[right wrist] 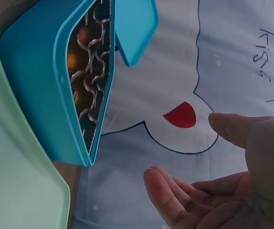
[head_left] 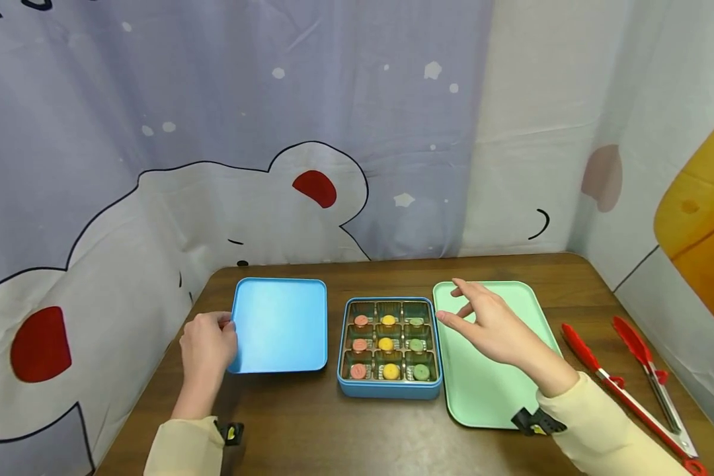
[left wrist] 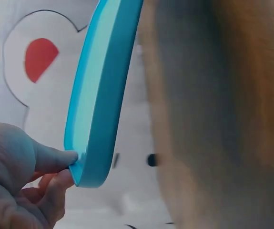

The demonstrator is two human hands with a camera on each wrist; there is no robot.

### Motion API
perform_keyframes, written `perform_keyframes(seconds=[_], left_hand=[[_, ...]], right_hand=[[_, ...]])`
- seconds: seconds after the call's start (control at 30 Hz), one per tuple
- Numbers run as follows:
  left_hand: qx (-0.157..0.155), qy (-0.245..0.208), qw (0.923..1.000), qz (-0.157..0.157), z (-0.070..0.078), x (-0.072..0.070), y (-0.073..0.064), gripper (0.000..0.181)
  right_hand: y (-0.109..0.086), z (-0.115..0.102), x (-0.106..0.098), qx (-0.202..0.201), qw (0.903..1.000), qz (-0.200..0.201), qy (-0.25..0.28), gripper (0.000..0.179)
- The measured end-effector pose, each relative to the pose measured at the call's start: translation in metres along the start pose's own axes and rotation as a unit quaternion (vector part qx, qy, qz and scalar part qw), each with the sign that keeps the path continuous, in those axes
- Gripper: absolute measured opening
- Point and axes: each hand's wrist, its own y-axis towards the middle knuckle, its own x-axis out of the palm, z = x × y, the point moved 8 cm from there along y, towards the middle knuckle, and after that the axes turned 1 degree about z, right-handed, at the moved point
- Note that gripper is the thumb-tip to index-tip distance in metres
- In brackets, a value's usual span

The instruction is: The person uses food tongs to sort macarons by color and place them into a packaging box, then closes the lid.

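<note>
My left hand (head_left: 207,347) pinches the left edge of a light blue square lid (head_left: 281,324) between thumb and fingers. In the left wrist view the lid (left wrist: 101,95) appears raised off the table, its rim seen side-on. At the middle stands a blue box (head_left: 389,390) with a gold divided insert, its compartments holding small pink, yellow and green round pieces (head_left: 391,371). To the right of this box, my right hand (head_left: 490,324) hovers over a pale green tray (head_left: 488,403), thumb and fingers spread and holding nothing.
Two pairs of red-tipped tongs (head_left: 621,396) lie at the right side of the wooden table (head_left: 297,436). A printed curtain (head_left: 393,132) hangs close behind the table's back edge and along its sides.
</note>
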Motion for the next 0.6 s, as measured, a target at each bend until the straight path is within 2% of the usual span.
perform_keyframes(seconds=[0.13, 0.23, 0.43, 0.6], left_hand=[[0.028, -0.014, 0.9987, 0.04, 0.025, -0.014, 0.003, 0.023], [0.054, -0.036, 0.9954, 0.07, 0.047, -0.02, 0.003, 0.023], [0.092, -0.097, 0.9845, 0.113, 0.085, -0.02, 0.001, 0.019], [0.121, -0.154, 0.9717, 0.132, 0.113, -0.015, -0.005, 0.017]], right_hand=[[0.009, -0.006, 0.012, -0.005, 0.9997, -0.012, 0.022, 0.078], [0.016, -0.012, 0.018, -0.012, 0.9992, -0.016, 0.033, 0.078], [0.032, -0.024, 0.03, -0.02, 0.998, -0.026, 0.054, 0.075], [0.042, -0.027, 0.037, -0.004, 0.994, -0.039, 0.102, 0.071]])
